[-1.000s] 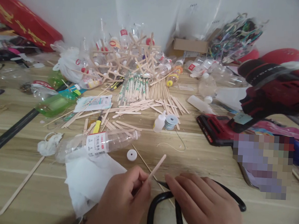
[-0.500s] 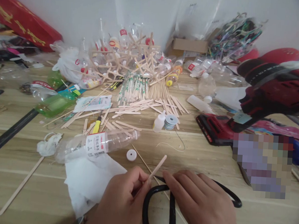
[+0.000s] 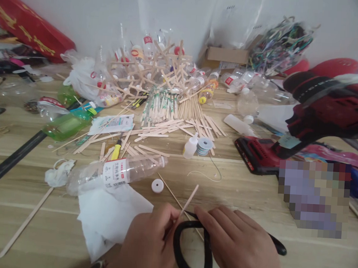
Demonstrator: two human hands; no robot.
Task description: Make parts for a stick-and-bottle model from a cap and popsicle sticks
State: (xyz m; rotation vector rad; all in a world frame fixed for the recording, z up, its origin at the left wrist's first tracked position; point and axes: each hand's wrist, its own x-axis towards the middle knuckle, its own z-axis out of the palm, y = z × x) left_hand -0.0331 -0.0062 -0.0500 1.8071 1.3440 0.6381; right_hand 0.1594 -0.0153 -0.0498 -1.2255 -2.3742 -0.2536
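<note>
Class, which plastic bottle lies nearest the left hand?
The clear bottle with a white label, on its side between the yellow-handled tool and white paper; the others are farther from the left hand.

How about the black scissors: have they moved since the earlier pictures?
Yes: the scissors have shifted slightly left and forward, nearer the white cap, which hasn't moved.

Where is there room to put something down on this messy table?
Bare wood shows between the right hand and the red drill. Another patch lies between the lone stick and the white paper. It's crowded at the back, with bottles and thin sticks.
</note>
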